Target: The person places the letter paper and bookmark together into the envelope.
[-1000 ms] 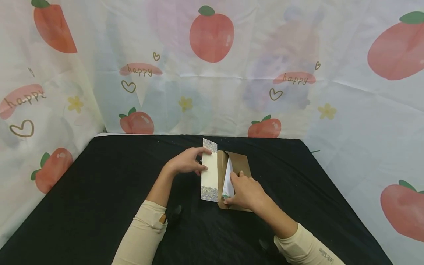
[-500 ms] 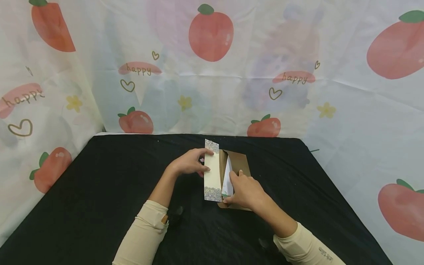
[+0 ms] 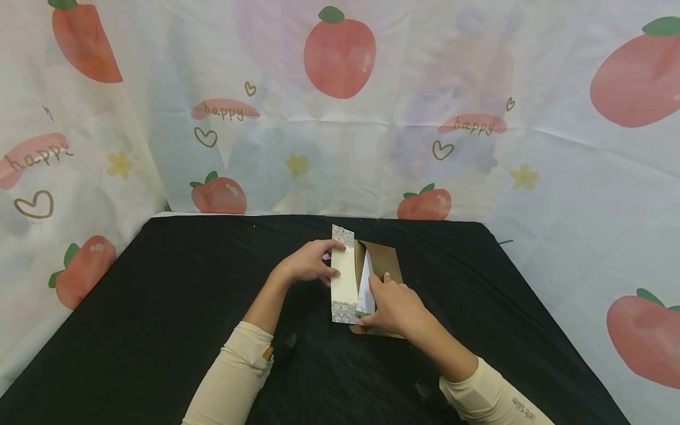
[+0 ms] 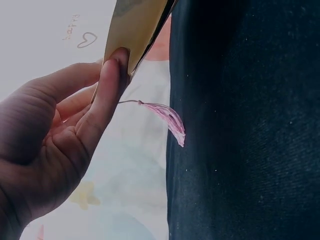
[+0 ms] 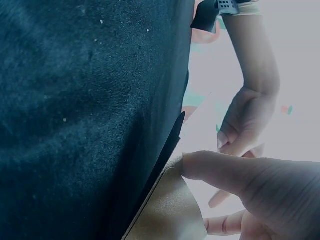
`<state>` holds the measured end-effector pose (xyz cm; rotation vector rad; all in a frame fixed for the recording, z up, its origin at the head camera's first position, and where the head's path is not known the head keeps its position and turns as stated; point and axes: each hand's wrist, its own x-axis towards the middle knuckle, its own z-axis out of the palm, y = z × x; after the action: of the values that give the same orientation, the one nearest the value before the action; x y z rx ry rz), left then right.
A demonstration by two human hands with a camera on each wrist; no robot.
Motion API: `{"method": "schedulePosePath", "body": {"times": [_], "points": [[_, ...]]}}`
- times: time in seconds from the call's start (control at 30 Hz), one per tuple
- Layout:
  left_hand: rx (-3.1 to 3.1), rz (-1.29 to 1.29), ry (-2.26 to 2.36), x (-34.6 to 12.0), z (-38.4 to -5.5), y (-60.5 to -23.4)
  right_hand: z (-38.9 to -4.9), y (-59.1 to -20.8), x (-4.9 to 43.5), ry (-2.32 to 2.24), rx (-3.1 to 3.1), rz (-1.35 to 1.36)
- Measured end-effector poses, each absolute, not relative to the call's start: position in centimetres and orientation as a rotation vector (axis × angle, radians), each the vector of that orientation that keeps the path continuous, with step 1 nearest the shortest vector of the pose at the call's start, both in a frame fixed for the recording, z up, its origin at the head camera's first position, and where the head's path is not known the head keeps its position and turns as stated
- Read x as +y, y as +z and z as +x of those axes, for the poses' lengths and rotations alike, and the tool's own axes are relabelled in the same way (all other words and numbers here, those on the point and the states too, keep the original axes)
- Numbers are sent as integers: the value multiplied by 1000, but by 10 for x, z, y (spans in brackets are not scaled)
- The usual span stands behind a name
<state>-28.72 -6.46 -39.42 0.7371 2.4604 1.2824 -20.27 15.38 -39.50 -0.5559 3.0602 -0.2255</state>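
My left hand (image 3: 307, 260) pinches a tall cream bookmark (image 3: 343, 277) with grey lace bands at both ends. A pink tassel (image 4: 167, 119) hangs from it on a thin cord in the left wrist view. Just right of the bookmark is a brown kraft envelope (image 3: 383, 258), its side opening gaping. Inside that opening shows a white card (image 3: 365, 288) with a little green print at its lower end. My right hand (image 3: 395, 304) grips the envelope and card at the opening, thumb low at the edge. The bookmark overlaps the envelope's left side in the head view.
A black cloth (image 3: 175, 319) covers the table beneath both hands. Behind and at the sides hangs a white curtain (image 3: 340, 153) printed with fruit, hearts and lettering; it meets the table's far edge.
My left hand has shifted slightly right with the bookmark, which now covers more of the envelope's left side. My right hand, the envelope and the card have stayed nearly in place.
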Motion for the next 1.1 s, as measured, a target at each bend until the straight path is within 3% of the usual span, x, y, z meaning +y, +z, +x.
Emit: {"method": "schedulePosePath", "body": {"times": [1.1], "points": [[2393, 700, 1313, -63, -287, -397, -202, -395, 151, -219, 3001, -497]]}}
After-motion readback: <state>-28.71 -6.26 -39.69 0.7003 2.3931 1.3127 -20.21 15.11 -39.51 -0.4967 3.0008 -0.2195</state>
